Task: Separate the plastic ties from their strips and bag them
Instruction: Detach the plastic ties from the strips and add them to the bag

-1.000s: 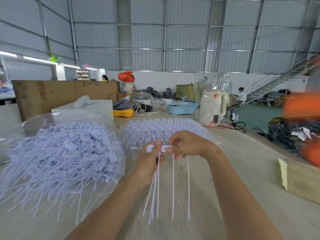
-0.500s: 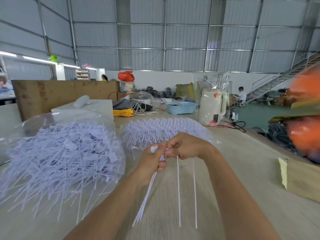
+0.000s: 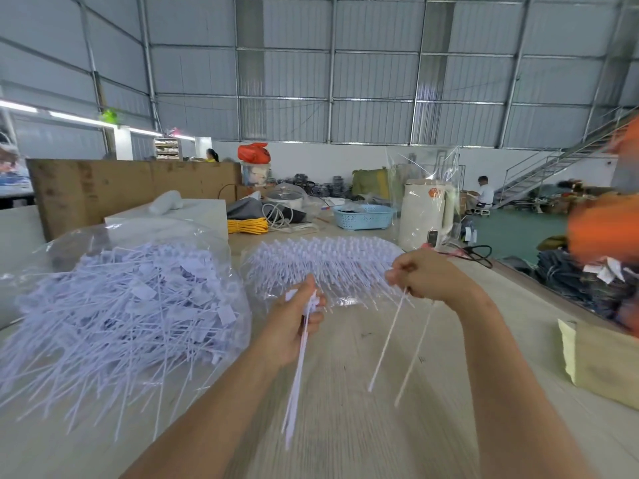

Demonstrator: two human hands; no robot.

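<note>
While each hand (image 3: pixel 297 323) grips them, the ties (image 3: pixel 297 375) hang tails-down.

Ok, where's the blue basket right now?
Head view, far side of the table: the blue basket sits right of the yellow cable, left of the white kettle.

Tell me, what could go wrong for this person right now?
The left hand grips a bunch of separated ties whose long tails hang free; some might slip out onto the table. The right hand pinches only two ties, which could snag the unseparated stack close behind. The clear bag is heaped, with ties poking out of its mouth, so more could spill.
</note>
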